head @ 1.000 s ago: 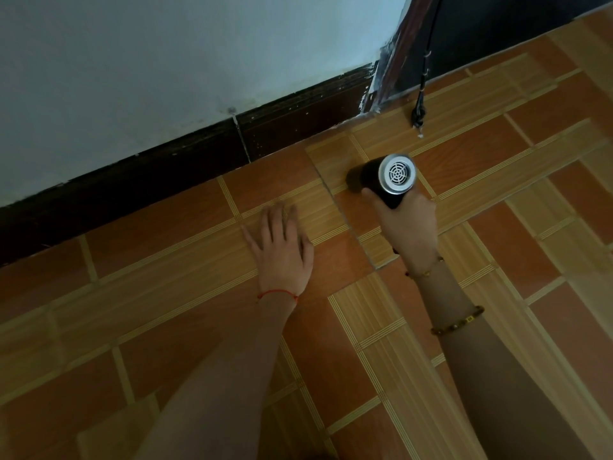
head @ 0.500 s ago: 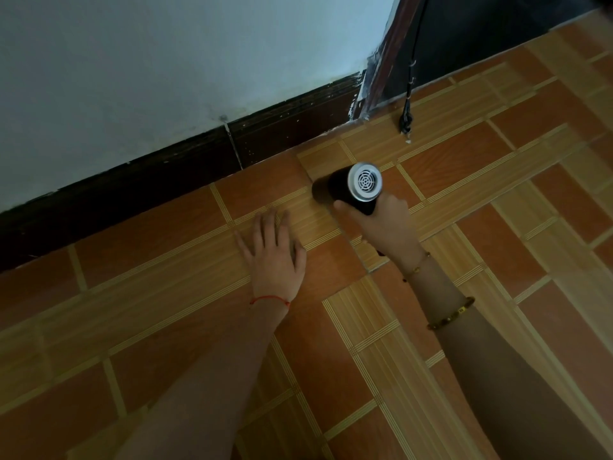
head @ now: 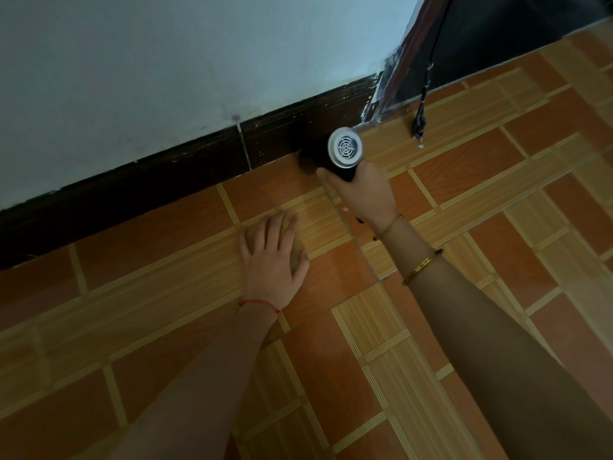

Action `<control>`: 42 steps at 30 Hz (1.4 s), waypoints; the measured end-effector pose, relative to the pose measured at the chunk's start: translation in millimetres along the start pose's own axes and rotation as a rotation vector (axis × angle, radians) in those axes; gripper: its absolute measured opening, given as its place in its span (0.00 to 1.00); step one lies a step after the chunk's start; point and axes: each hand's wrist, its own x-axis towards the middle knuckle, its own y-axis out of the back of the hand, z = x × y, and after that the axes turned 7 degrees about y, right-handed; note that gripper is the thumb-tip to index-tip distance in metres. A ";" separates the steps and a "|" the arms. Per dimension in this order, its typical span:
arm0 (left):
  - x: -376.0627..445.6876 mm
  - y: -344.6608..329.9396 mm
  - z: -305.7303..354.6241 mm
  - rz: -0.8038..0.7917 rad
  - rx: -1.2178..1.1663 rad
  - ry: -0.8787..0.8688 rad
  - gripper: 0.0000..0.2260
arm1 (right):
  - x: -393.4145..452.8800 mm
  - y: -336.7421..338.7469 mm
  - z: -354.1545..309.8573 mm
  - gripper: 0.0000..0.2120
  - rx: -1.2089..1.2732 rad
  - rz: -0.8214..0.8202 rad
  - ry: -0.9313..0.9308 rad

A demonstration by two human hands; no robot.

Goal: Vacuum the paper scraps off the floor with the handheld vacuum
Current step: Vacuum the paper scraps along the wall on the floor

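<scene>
My right hand [head: 361, 190] grips a black handheld vacuum [head: 335, 157] with a silver grilled rear cap [head: 345, 148]. Its nozzle end points left and down at the floor, right against the dark skirting board [head: 185, 174]. My left hand [head: 272, 257] lies flat on the tiled floor, fingers spread, a little nearer to me and left of the vacuum. A small white scrap [head: 420, 146] lies on the tiles below a hanging cable end. The nozzle opening is hidden by the vacuum body.
Orange and tan floor tiles [head: 464, 260] fill the view. A pale wall [head: 166, 78] rises above the skirting. A black cable [head: 423, 104] hangs down near a door frame [head: 391, 91] at the upper right, its end touching the floor.
My right hand has carried the vacuum away from me, from the open tiles up to the skirting board. My left hand has stayed flat on the floor.
</scene>
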 end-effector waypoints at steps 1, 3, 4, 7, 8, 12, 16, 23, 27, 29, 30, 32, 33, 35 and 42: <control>0.4 0.0 0.0 0.003 0.001 0.002 0.27 | 1.5 -1.7 -0.4 0.27 -0.003 -0.018 0.030; 1.6 -0.3 0.7 0.000 0.006 0.007 0.27 | 6.1 -2.4 2.6 0.31 -0.021 -0.001 0.017; 1.9 -0.2 0.9 -0.003 0.009 0.009 0.27 | 9.7 -1.3 6.2 0.33 -0.041 0.027 -0.008; 1.8 0.1 0.4 -0.007 0.019 0.006 0.27 | 17.6 9.9 15.7 0.35 -0.112 0.115 -0.092; 1.8 0.2 0.2 -0.008 0.016 0.006 0.27 | 19.7 14.5 18.2 0.33 -0.131 0.146 -0.122; 1.8 0.0 0.3 -0.015 0.008 0.010 0.28 | 25.0 19.7 24.7 0.30 -0.161 0.213 -0.174; 1.8 0.4 0.1 -0.011 0.009 0.012 0.27 | 19.2 15.1 18.3 0.30 -0.097 0.089 -0.070; 1.2 -0.1 -0.4 -0.006 0.015 0.009 0.27 | 6.5 16.0 18.5 0.26 -0.077 -0.009 0.053; 0.8 0.3 0.1 -0.009 0.013 0.006 0.27 | -5.3 31.2 29.6 0.27 -0.137 0.134 -0.134; 0.8 0.1 0.3 -0.016 0.012 0.005 0.27 | -19.5 35.8 31.9 0.29 -0.129 0.138 -0.157; 0.4 0.1 0.3 -0.016 0.013 0.006 0.26 | -28.0 36.4 31.2 0.30 -0.121 0.123 -0.149; -0.7 0.8 0.2 -0.014 0.022 0.007 0.25 | -47.1 36.5 24.6 0.30 -0.092 0.082 -0.112; -1.5 1.4 0.2 -0.011 0.025 0.007 0.25 | -57.4 35.4 20.2 0.28 -0.079 0.052 -0.093; -3.9 3.2 0.9 -0.005 0.035 0.015 0.25 | -78.8 33.0 10.0 0.23 -0.068 -0.018 -0.053; -28.4 4.4 5.3 0.024 0.001 0.088 0.22 | -120.8 33.4 3.0 0.23 -0.042 -0.066 -0.017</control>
